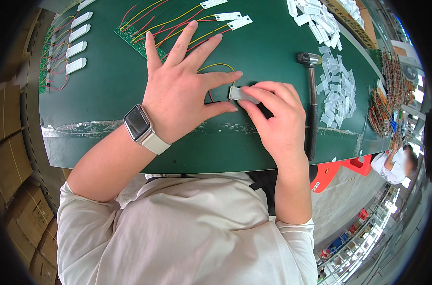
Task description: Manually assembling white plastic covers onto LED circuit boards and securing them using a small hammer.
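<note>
My left hand [175, 88], a watch on its wrist, lies spread over the wires of a green circuit board [130, 38]. Its thumb and index finger stand apart on either side of a small pale flat piece [238, 94], with a gap to it. My right hand [280, 111] pinches that piece between thumb and fingers, which cover its right end. A yellow wire [220, 65] curves from under my left hand toward it. More red and yellow wires run from the board to white flat pieces [239, 22] beyond my fingertips.
A hammer [312, 95] lies right of my right hand. Past it are a pile of translucent pieces [338, 90], white casings [315, 21] and wire bundles [391, 85]. Wired white casings [76, 50] line the far left. Red stools [326, 175] stand below the table; a person [391, 164] sits beyond.
</note>
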Motion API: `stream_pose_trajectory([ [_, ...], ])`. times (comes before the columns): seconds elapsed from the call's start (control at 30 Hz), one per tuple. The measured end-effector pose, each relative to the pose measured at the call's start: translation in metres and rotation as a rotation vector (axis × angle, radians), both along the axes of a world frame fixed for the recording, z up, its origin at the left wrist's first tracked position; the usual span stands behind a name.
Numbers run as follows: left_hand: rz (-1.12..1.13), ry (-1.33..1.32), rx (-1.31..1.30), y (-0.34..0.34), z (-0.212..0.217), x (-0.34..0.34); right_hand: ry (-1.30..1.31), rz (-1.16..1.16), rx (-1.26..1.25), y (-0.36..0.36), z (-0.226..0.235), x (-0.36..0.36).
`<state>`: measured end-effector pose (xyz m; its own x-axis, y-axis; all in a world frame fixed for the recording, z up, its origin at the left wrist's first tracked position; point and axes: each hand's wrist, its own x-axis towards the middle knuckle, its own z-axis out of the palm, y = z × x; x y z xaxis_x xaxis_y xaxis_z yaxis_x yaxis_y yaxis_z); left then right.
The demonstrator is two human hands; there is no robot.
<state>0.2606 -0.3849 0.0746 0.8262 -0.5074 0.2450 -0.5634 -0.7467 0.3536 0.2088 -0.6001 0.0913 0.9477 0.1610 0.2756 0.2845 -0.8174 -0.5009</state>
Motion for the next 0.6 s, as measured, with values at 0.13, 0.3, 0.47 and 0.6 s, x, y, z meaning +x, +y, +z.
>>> stream_pose_trajectory([
  [0.13,0.0,-0.005,0.005,0.001,-0.001,0.0,0.015,0.005,0.002,0.0,0.0,0.002],
  [0.3,-0.004,0.001,0.006,0.0,0.001,0.0,0.059,-0.004,0.033,-0.003,0.0,0.002],
  [0.47,-0.007,-0.004,0.004,-0.001,0.0,-0.001,0.112,-0.003,0.054,-0.004,0.003,0.002],
  [0.6,-0.01,0.004,0.009,-0.001,0.001,0.0,0.05,-0.058,0.02,-0.011,0.014,-0.007],
])
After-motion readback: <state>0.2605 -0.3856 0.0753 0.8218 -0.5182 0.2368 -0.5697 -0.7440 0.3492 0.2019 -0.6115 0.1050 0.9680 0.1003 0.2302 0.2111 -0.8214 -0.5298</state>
